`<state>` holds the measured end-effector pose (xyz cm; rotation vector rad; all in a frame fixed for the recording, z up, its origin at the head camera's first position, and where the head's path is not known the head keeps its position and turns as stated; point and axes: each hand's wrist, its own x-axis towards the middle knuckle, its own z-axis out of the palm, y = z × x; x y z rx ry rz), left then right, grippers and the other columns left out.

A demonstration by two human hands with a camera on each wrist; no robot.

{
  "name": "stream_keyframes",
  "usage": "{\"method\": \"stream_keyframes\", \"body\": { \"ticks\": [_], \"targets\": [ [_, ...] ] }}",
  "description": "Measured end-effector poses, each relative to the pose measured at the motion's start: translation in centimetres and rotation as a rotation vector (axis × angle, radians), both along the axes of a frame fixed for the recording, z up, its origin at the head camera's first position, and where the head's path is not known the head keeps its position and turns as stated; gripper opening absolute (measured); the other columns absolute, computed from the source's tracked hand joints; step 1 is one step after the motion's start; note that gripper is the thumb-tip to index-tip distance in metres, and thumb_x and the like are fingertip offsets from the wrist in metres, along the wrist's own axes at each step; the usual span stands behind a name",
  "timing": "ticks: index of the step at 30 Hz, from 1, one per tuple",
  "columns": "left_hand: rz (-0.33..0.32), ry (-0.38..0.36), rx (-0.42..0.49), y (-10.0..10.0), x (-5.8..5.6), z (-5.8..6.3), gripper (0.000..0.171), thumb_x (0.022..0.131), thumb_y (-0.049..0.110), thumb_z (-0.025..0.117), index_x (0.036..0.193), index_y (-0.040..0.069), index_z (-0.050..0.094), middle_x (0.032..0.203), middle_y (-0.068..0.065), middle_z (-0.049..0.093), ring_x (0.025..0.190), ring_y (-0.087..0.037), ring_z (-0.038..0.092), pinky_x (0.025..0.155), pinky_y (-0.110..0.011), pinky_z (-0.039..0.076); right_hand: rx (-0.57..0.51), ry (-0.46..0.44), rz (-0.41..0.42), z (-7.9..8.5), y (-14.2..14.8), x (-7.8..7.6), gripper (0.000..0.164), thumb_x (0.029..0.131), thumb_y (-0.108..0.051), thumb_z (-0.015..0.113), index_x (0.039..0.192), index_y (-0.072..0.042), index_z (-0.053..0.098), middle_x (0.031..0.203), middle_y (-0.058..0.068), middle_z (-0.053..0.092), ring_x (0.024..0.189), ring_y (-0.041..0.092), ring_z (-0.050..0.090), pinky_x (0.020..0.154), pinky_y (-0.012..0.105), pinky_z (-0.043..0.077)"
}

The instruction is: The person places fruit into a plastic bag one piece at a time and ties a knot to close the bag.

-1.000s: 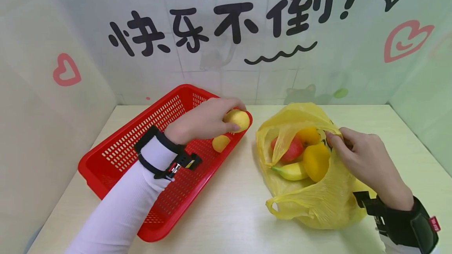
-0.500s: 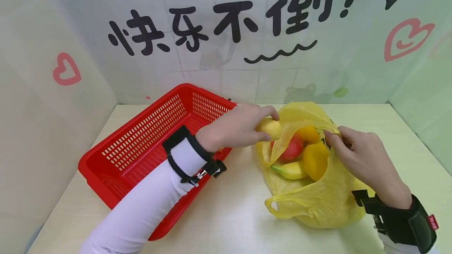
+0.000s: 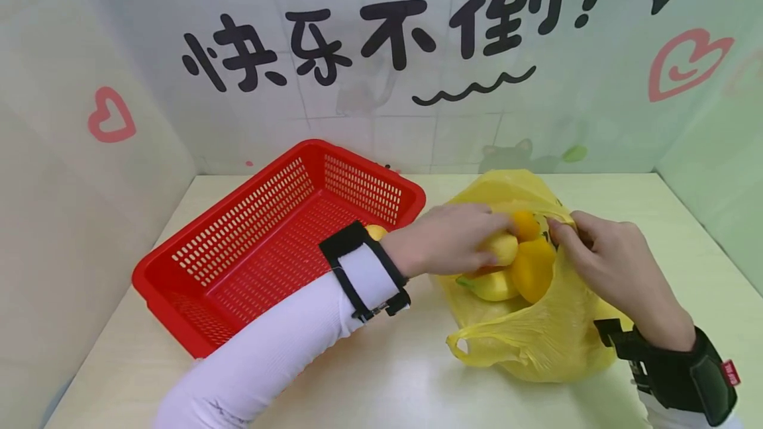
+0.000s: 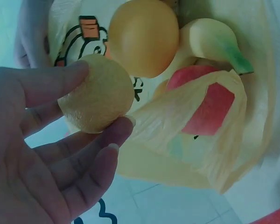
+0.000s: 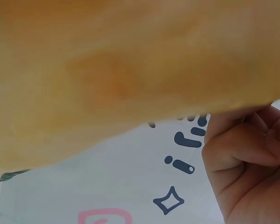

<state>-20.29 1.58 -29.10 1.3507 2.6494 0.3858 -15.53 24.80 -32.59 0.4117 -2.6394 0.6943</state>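
Observation:
In the head view my left hand (image 3: 450, 240) is over the mouth of a yellow plastic bag (image 3: 536, 343). Thumb and fingers pinch a round pale-yellow fruit (image 4: 100, 95), plain in the left wrist view. My right hand (image 3: 616, 270) grips the bag's right rim. Inside the bag are a banana with a green tip (image 3: 491, 285), an orange-yellow fruit (image 3: 532, 270) and a smaller orange fruit (image 3: 526, 225). A red fruit (image 4: 200, 100) shows partly behind the plastic in the left wrist view. Blurred bag plastic fills the top of the right wrist view.
A red slotted plastic basket (image 3: 238, 224) stands left of the bag. One yellow fruit (image 3: 376, 232) lies at its right end, partly behind my left wrist. Printed walls enclose the back and sides of the pale table (image 3: 411, 363).
My left hand has carried the pale-yellow fruit rightward from the basket's right end to the bag's mouth. My right hand has stayed on the rim.

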Motion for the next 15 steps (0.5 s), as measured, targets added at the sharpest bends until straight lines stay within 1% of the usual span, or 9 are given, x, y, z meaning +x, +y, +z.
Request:
{"method": "stream_keyframes", "body": {
  "ticks": [4,10,15],
  "targets": [
    [0.004,0.053,-0.008,1.3,-0.3,-0.5,0.034,0.096,0.022,0.060,0.130,0.023,0.058,0.108,0.006,0.061,0.096,-0.010,0.054,0.081,-0.022,0.046,0.003,0.006,0.001,-0.1,-0.1,0.0,0.035,0.099,-0.022,0.059,0.067,-0.015,0.048,0.055,-0.006,0.028,0.044,0.003,0.024,0.044,0.022,0.020],
    [0.037,0.069,-0.046,2.4,-0.4,-1.1,0.036,0.097,0.024,0.060,0.133,0.023,0.055,0.116,0.004,0.063,0.100,-0.011,0.056,0.083,-0.024,0.049,0.005,0.014,0.004,0.1,-0.2,0.0,0.036,0.099,-0.023,0.060,0.066,-0.014,0.047,0.054,-0.006,0.028,0.044,0.003,0.024,0.043,0.022,0.020],
    [0.070,0.102,-0.033,3.0,-0.5,-1.9,0.037,0.099,0.027,0.057,0.135,0.022,0.053,0.114,0.002,0.061,0.094,-0.011,0.056,0.077,-0.024,0.050,0.012,0.020,0.006,0.1,-0.2,0.0,0.036,0.099,-0.023,0.059,0.066,-0.015,0.047,0.054,-0.006,0.028,0.044,0.003,0.023,0.043,0.022,0.021]
  ]
}}
